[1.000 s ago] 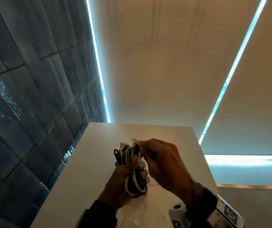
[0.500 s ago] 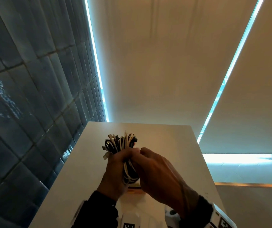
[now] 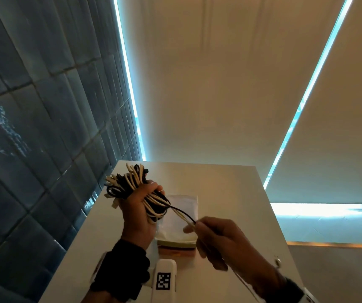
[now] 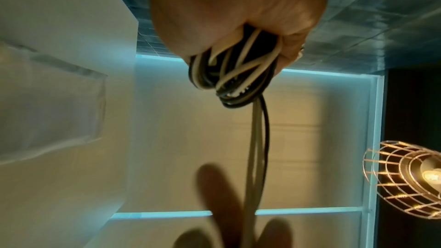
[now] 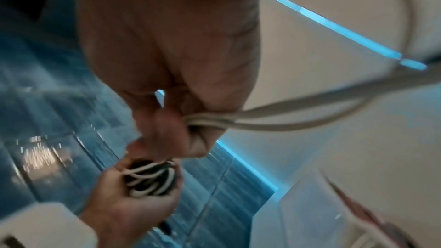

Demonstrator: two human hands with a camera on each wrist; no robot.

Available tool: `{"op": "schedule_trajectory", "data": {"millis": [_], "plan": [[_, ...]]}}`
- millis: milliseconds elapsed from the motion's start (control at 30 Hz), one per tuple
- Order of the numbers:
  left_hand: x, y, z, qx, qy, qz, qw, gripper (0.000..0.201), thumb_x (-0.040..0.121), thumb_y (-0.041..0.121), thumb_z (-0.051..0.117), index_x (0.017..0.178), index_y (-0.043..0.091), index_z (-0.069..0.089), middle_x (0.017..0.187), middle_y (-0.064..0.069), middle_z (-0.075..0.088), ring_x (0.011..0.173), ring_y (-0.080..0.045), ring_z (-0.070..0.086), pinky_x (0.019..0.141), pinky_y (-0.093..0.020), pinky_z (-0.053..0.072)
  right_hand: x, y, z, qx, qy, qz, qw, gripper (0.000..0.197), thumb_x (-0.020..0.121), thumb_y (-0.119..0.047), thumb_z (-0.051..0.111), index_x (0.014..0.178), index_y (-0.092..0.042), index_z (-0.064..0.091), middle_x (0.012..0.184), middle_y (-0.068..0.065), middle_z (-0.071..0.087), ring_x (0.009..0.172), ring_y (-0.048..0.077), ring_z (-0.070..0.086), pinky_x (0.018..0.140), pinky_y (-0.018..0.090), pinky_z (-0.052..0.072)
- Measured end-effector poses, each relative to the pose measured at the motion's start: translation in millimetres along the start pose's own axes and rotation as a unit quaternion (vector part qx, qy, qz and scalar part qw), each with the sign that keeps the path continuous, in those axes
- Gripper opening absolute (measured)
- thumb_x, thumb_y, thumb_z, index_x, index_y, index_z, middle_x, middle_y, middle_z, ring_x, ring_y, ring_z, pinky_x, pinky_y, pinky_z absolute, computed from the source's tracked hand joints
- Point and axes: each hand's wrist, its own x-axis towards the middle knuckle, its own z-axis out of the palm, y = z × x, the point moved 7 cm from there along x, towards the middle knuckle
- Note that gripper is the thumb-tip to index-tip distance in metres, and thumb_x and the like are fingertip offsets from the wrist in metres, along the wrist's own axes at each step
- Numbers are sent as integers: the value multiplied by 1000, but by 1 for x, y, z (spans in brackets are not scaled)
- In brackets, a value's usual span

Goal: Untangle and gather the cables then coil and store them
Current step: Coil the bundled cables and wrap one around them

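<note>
hands: 2 – left hand [image 3: 139, 212], right hand [image 3: 226, 239] | cable bundle [image 3: 132, 184]: 1, blk + white strands, strand count can't tell | loose strands pulled out [image 3: 182, 213]: approx 3 | clear bag [image 3: 181, 217]: 1 | table [image 3: 230, 193]: 1 | cage lamp [image 4: 405, 176]: 1

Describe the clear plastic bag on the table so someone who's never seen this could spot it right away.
Start at the white table under the two glowing light strips. Near its middle, below the left hand gripping the cable bundle, lies the clear plastic bag. It is the only flat, see-through thing there, and it lies over a tan and reddish booklet.
</note>
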Motion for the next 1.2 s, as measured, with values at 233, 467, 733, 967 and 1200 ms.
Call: {"op": "schedule_trajectory", "data": {"millis": [233,467,733,967,1200], "plan": [[-13,-9,15,-25,4,-75,997,18,85,3,56,94,17,63,73,-2,63,67,-14,63,63,-30,51,-1,-13,30,33,-60,-84,994,32,98,-29,49,100,-7,73,58,-10,52,49,0,44,49,11,36],[-59,-11,61,-77,-226,-260,935,41,52,8,82,92,3,71,77,-10,65,66,-23,66,66,-33,57,15,34,32,-21,-209,17,978,27,100,-23,50,82,-24,70,57,-15,50,52,2,39,52,13,34],[-74,-24,41,142,-267,-254,919,45,54,6,72,98,10,75,126,-24,60,124,-42,51,103,-68,32,41,-3,-42,-354,-64,-57,931,30,88,-32,67,63,-36,53,55,-17,56,52,-5,51,55,7,39],[-87,-46,32,94,-299,-343,885,63,56,2,66,119,6,61,127,-25,59,118,-46,55,98,-63,40,43,-53,-45,-476,-93,-160,860,7,89,-25,66,89,-18,68,76,-17,56,69,1,57,64,11,43],[-91,-45,32,58,-318,-335,885,41,49,7,85,88,3,72,90,-16,66,72,-26,63,74,-41,51,50,-70,-45,-484,-73,-212,846,9,87,-22,70,95,-18,70,83,-20,57,76,1,61,66,11,46]]}}
